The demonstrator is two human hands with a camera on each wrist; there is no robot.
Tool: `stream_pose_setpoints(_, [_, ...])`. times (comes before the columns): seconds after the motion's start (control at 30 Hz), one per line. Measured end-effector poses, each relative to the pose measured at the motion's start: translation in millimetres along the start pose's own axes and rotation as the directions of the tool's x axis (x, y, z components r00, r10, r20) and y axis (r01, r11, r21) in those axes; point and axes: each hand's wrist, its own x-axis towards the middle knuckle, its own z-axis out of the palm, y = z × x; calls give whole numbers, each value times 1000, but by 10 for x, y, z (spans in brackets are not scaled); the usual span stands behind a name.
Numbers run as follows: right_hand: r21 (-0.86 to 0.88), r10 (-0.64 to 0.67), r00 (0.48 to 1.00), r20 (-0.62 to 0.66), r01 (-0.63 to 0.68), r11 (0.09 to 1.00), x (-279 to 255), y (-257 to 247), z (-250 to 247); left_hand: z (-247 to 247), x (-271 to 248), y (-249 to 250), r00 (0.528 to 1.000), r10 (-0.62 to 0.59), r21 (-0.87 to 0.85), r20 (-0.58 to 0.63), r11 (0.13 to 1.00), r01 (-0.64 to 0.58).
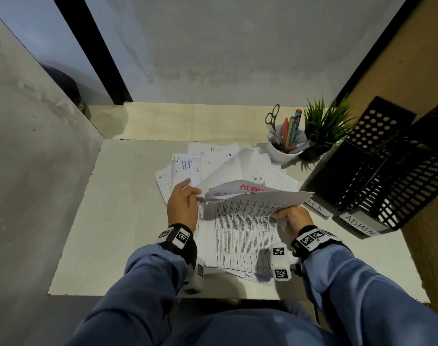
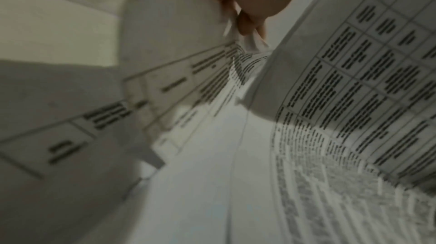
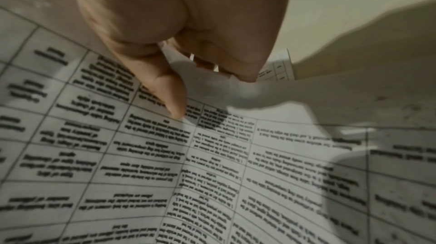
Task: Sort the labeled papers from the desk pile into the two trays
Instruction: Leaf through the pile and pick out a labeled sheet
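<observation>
A person sits at a pale bench (image 1: 128, 221) with a loose pile of printed papers (image 1: 237, 243) spread in front of them; the pile serves as the landmark here.

The left hand (image 1: 183, 206) is at the pile's left edge, its fingers (image 2: 247, 22) curled and pinching the crumpled corner of a sheet. The right hand (image 1: 291, 219) is at the pile's right edge, thumb and fingers closed on the edge of a lifted sheet (image 1: 257, 203) covered in table print. Just behind that sheet, another raised sheet shows a red ADMIN label (image 1: 252, 188). At the far left of the pile lies a sheet marked H.R in blue (image 1: 186, 165).

To the right of the pile stand two black perforated trays, tipped on end. The nearer to the pile is the HR tray (image 1: 362, 156); the ADMIN tray (image 1: 397, 186) is just beyond it.

Behind the pile, to the right, are a white cup of pens and scissors (image 1: 284, 146) and a small green plant (image 1: 324, 128).

Risks, as a judgement: with both hands pulling opposite edges, the thin paper could tear or crease further. More than one sheet may be lifted together, so a hidden label could land in the wrong tray. The trays touch each other, making a misdrop easy. A sweep rightward could also knock the cup.
</observation>
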Motion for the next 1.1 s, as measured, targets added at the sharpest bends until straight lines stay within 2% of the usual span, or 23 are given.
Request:
stream_pose_setpoints(0.07, [-7,-7,1000,-24,7,1000,-14,3,-1,24,-45,20,998,-41,-95,-51,995,36])
stream_pose_setpoints(0.13, [-19,-12,999,-33,11,1000,-23,-1,-8,40,-90,56,986,-163,-211,-43,966,150])
stream_pose_setpoints(0.23, [-84,-8,998,-62,3,996,-42,-17,-32,100,-108,31,952,-306,-351,16,890,292])
stream_pose_setpoints(0.33, [-109,-24,996,-89,15,994,-35,-29,-36,147,-90,-10,914,-390,-439,113,806,398])
stream_pose_setpoints(0.43, [-35,-15,996,-88,12,999,-35,-54,-10,157,-89,-27,898,-391,-407,200,801,440])
stream_pose_setpoints(0.57, [-16,-103,990,-92,102,995,-177,-110,12,133,-110,92,886,-312,-339,342,839,426])
stream_pose_setpoints(0.63, [65,-108,989,-96,114,991,-241,-135,33,85,-131,224,864,-306,-354,401,818,454])
stream_pose_setpoints(0.67, [139,-105,991,-82,116,983,-259,-151,43,63,-137,300,863,-288,-359,415,820,446])
stream_pose_setpoints(0.73, [259,-134,990,-39,139,956,-285,-215,78,9,-159,450,881,-173,-368,440,860,353])
stream_pose_setpoints(0.8, [234,-195,981,-21,195,952,-307,-314,103,-59,-167,606,872,-108,-381,477,869,316])
stream_pose_setpoints(0.87, [177,-249,968,-18,248,952,-332,-457,104,-120,-153,803,865,-98,-467,491,810,356])
stream_pose_setpoints(0.9, [167,-295,955,-20,295,941,-376,-546,105,-144,-138,901,877,-90,-510,472,784,355])
stream_pose_setpoints(1.0, [129,-520,853,-35,520,844,-607,-841,97,-241,-74,1186,958,-19,-515,286,840,170])
stream_pose_setpoints(1.1, [149,-648,759,-67,649,746,-855,-1000,122,-329,-53,1320,980,133,-562,147,827,-28])
